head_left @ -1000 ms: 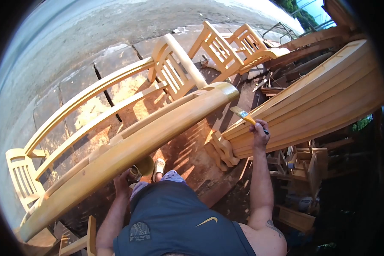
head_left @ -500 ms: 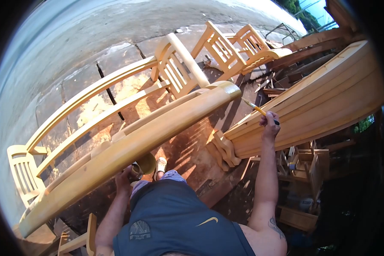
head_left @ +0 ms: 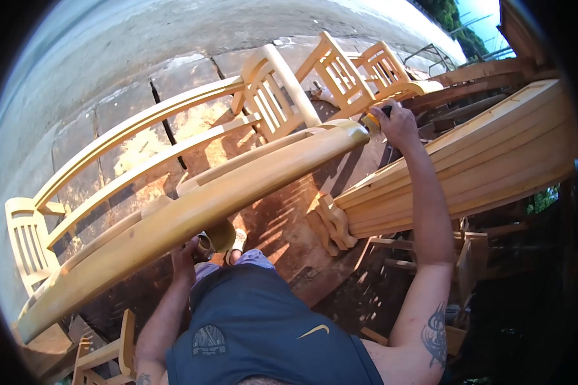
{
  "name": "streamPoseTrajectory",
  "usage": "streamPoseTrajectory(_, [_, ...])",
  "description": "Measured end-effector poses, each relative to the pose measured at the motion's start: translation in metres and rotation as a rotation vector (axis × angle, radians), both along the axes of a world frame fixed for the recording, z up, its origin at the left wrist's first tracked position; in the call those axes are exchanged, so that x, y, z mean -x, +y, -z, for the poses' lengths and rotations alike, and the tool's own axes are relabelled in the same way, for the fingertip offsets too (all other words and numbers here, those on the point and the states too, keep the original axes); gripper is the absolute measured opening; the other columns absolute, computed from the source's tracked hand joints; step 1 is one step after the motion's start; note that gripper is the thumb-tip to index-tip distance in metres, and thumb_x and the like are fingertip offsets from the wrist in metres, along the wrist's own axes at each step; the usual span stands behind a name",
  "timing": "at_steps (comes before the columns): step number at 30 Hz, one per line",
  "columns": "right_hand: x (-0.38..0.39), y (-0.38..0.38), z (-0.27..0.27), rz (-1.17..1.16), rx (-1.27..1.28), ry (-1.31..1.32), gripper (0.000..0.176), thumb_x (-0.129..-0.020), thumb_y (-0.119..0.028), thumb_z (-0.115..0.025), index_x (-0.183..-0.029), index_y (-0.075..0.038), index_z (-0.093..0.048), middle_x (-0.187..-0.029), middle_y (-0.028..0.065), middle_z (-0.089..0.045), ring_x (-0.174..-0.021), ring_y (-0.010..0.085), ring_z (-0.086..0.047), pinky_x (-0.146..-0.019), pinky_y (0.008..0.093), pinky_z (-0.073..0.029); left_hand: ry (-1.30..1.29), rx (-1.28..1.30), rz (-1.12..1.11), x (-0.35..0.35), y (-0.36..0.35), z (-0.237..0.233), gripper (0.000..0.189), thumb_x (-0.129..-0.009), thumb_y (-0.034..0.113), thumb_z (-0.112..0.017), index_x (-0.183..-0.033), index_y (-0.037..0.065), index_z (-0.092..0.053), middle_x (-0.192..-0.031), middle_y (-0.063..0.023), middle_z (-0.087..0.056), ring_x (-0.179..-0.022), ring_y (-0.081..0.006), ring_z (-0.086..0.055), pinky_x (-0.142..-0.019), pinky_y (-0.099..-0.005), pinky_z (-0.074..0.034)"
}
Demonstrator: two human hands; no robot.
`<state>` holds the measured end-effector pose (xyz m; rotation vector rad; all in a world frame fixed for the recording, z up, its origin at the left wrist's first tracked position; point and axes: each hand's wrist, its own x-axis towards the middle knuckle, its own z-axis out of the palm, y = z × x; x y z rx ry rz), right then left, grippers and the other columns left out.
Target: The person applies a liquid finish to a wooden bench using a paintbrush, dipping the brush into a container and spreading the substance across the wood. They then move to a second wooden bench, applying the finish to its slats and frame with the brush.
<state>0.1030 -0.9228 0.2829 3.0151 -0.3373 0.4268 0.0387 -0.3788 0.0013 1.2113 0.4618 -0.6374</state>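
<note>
A long curved wooden beam (head_left: 199, 215), yellowish and glossy at its far end, slants across the view in front of me. My right hand (head_left: 401, 127) is closed around a paintbrush (head_left: 371, 122), whose tip is at that far end. The bristles are hard to make out there. Below the beam's near edge, my left hand (head_left: 184, 258) grips a small can (head_left: 205, 247), partly hidden under the wood. What the can contains is not clear.
Behind the beam stands a pale wooden bench frame (head_left: 135, 125) with slatted ends. Slatted armchair parts (head_left: 345, 74) stand farther back. Stacked curved boards (head_left: 462, 167) fill the right side. Another wooden frame (head_left: 112, 353) is at lower left.
My right hand has moved up and forward with the paintbrush, from over the stacked boards to the beam's far end. My left hand with the can has stayed nearly in place.
</note>
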Motion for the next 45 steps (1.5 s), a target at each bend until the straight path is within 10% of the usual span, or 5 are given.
streamPoseTrajectory(11, [-0.031, 0.149, 0.021, -0.287, -0.391, 0.029, 0.052, -0.095, -0.051, -0.063, -0.092, 0.001, -0.069, -0.075, 0.0199, -0.068, -0.075, 0.0358, -0.070, -0.072, 0.0450, -0.053, -0.042, 0.056, -0.001, 0.008, 0.019, 0.004, 0.018, -0.093, 0.019, -0.063, -0.102, 0.004, -0.067, -0.078, -0.0027, -0.062, -0.068, -0.0125, -0.061, -0.061, -0.0277, -0.053])
streamPoseTrajectory(16, [-0.049, 0.146, 0.007, 0.035, -1.021, 0.157, 0.041, -0.097, -0.042, -0.068, -0.077, -0.007, -0.064, -0.058, -0.0039, -0.050, -0.051, 0.0053, -0.043, -0.047, 0.0236, -0.033, 0.007, 0.053, -0.007, 0.008, 0.021, 0.000, 0.019, -0.093, 0.019, -0.063, -0.102, 0.003, -0.067, -0.075, -0.0043, -0.062, -0.064, -0.0137, -0.062, -0.058, -0.0294, -0.054])
streamPoseTrajectory(29, [-0.037, -0.011, 0.016, 0.110, 0.067, -0.058, 0.052, -0.095, -0.053, -0.060, -0.097, -0.001, -0.067, -0.081, 0.0246, -0.069, -0.084, 0.0440, -0.069, -0.076, 0.0511, -0.053, 0.015, 0.027, -0.015, 0.008, 0.031, -0.003, 0.018, -0.093, 0.020, -0.063, -0.102, 0.004, -0.066, -0.070, -0.0029, -0.058, -0.063, -0.0140, -0.061, -0.056, -0.0306, -0.057])
streamPoseTrajectory(40, [-0.029, 0.185, 0.044, -0.411, -0.350, -0.015, 0.038, -0.095, -0.040, -0.066, -0.083, -0.003, -0.060, -0.066, 0.0186, -0.064, -0.067, 0.0397, -0.066, -0.065, 0.0474, -0.050, -0.014, 0.070, -0.024, 0.009, 0.022, 0.001, 0.014, -0.092, 0.017, -0.065, -0.097, 0.004, -0.066, -0.074, -0.0049, -0.061, -0.064, -0.0143, -0.061, -0.058, -0.0288, -0.054])
streamPoseTrajectory(45, [-0.037, 0.193, 0.031, -0.173, -0.992, -0.046, 0.039, -0.098, -0.040, -0.067, -0.083, -0.004, -0.063, -0.059, 0.0009, -0.054, -0.052, 0.0131, -0.051, -0.051, 0.0294, -0.038, 0.034, 0.084, -0.004, 0.007, 0.017, -0.007, 0.011, -0.092, 0.017, -0.065, -0.094, 0.006, -0.064, -0.074, -0.0043, -0.059, -0.066, -0.0148, -0.060, -0.060, -0.0305, -0.055])
